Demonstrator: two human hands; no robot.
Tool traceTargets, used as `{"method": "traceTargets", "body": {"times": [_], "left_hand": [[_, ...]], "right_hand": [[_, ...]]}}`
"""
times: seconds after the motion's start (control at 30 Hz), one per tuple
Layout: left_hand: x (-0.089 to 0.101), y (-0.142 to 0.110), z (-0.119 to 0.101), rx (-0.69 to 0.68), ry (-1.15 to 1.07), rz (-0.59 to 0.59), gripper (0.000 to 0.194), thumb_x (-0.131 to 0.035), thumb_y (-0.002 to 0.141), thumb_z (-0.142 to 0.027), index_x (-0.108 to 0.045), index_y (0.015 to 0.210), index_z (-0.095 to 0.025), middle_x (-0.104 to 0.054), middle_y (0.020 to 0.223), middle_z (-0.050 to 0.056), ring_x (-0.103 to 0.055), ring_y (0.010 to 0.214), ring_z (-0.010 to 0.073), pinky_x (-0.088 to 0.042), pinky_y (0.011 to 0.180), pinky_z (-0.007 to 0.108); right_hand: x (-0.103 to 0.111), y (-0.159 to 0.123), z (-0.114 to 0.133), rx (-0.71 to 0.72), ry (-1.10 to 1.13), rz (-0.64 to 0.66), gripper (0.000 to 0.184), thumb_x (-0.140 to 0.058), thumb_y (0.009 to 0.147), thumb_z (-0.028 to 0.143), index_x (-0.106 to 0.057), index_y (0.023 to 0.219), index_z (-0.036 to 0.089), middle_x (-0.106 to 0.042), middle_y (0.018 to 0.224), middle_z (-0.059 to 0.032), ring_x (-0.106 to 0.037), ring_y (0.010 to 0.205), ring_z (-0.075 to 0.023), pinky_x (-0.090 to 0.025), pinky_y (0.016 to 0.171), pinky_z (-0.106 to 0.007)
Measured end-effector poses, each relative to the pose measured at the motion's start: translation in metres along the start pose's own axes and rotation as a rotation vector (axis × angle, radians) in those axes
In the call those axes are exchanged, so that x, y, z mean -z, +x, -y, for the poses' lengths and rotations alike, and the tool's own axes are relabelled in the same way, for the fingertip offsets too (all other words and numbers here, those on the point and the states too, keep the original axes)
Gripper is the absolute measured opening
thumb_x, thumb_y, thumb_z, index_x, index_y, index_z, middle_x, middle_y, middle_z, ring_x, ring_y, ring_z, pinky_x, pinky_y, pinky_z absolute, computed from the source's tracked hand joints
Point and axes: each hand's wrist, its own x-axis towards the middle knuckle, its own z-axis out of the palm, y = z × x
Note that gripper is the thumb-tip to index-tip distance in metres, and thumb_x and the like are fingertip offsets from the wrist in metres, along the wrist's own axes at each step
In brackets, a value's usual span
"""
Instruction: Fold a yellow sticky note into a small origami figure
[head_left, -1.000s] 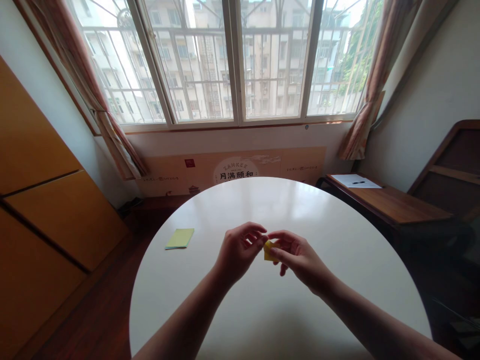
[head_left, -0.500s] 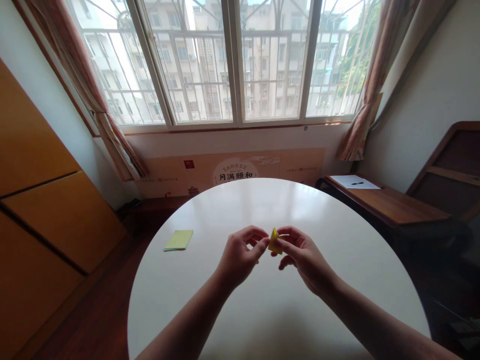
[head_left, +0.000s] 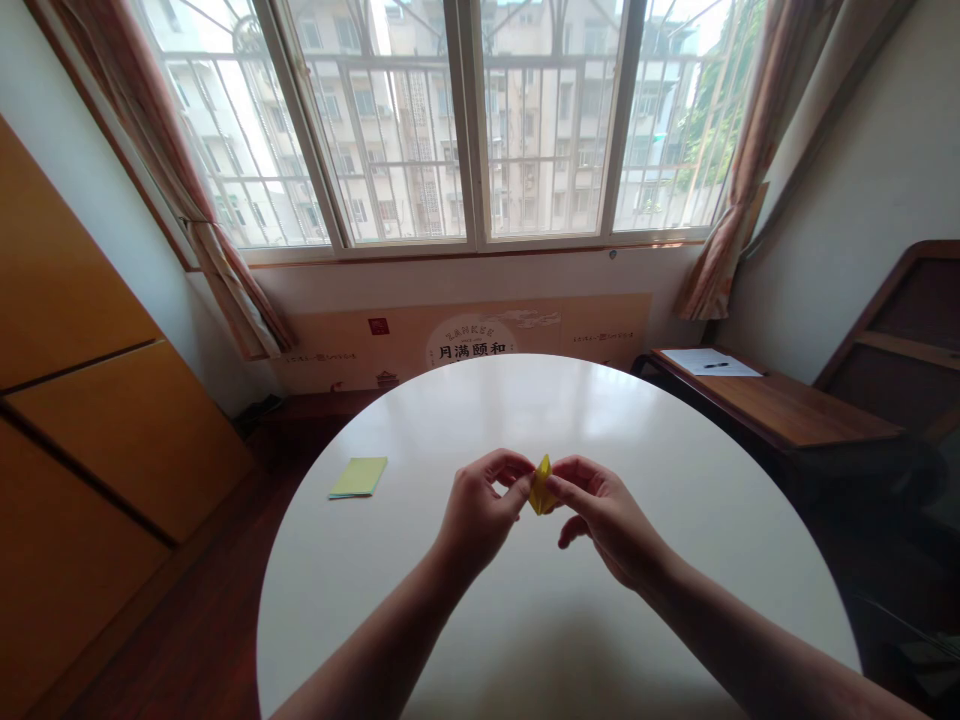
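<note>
A small folded piece of yellow paper [head_left: 541, 487] is held up between my two hands, over the middle of the white round table [head_left: 480, 410]. Its shape is a narrow diamond, pointed at top and bottom. My left hand [head_left: 486, 500] pinches its left edge between thumb and index finger. On the other side, my right hand [head_left: 596, 505] grips the right edge with thumb and fingers, its lower fingers curled loosely beneath. The fingertips partly cover the paper's sides. Off to the left on the tabletop lies a stack of yellow-green square paper [head_left: 358, 477].
Beyond the table's far right edge, a wooden side table [head_left: 802, 408] bears a white sheet [head_left: 697, 362] and a dark pen [head_left: 716, 366]. A wooden cabinet [head_left: 82, 450] stands at the left. A barred window [head_left: 547, 130] with curtains is ahead.
The yellow paper has turned and moved slightly left, and now shows a diamond outline. My left fingers have gone from its tip to its left edge. The paper stack lies unmoved.
</note>
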Motion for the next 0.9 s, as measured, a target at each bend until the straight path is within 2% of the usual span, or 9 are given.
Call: {"method": "traceTargets", "body": {"times": [0.33,0.47,0.63,0.8,0.9], "left_hand": [[-0.0002,-0.0015,-0.0021,-0.035,0.022,-0.024,0.015,-0.067,0.083,-0.03,-0.071,0.082,-0.015,-0.07,0.077,0.006,-0.064,0.072,0.0178,-0.053,0.051,0.022],[0.0006,0.0,-0.0032,0.024,-0.124,-0.004,0.023,-0.068,0.082,-0.035,-0.071,0.083,-0.013,-0.069,0.076,0.007,-0.062,0.067,0.0167,-0.051,0.046,0.022],[0.003,0.0043,-0.0056,0.154,-0.334,0.09,0.033,-0.072,0.078,-0.039,-0.073,0.093,-0.01,-0.068,0.07,0.007,-0.061,0.061,0.0149,-0.049,0.042,0.02],[0.004,0.0047,-0.0075,0.228,-0.429,0.151,0.031,-0.075,0.076,-0.039,-0.074,0.09,-0.011,-0.07,0.07,0.007,-0.063,0.058,0.0146,-0.046,0.04,0.019],[0.0041,0.0046,-0.007,0.229,-0.439,0.142,0.032,-0.076,0.075,-0.039,-0.074,0.09,-0.012,-0.07,0.07,0.007,-0.062,0.058,0.0143,-0.046,0.04,0.019]], "right_hand": [[-0.0021,0.0007,-0.0015,0.037,0.038,-0.033,0.031,-0.075,0.079,0.046,-0.067,0.09,0.018,-0.068,0.079,-0.0049,-0.065,0.073,-0.0206,-0.051,0.043,-0.023],[-0.0018,0.0002,-0.0005,0.027,0.034,-0.007,0.031,-0.075,0.079,0.046,-0.069,0.091,0.018,-0.069,0.076,-0.0046,-0.066,0.068,-0.0194,-0.05,0.042,-0.022],[-0.0015,-0.0007,-0.0009,0.024,0.008,0.017,0.031,-0.074,0.08,0.046,-0.072,0.093,0.017,-0.07,0.077,-0.0059,-0.066,0.067,-0.0194,-0.052,0.043,-0.024],[-0.0007,-0.0013,-0.0011,0.029,0.006,0.046,0.03,-0.073,0.081,0.045,-0.072,0.091,0.017,-0.071,0.077,-0.0069,-0.066,0.069,-0.0203,-0.053,0.044,-0.025],[-0.0004,-0.0015,-0.0005,0.039,-0.001,0.048,0.03,-0.073,0.081,0.045,-0.072,0.092,0.017,-0.07,0.077,-0.007,-0.066,0.068,-0.0198,-0.053,0.044,-0.024]]}}
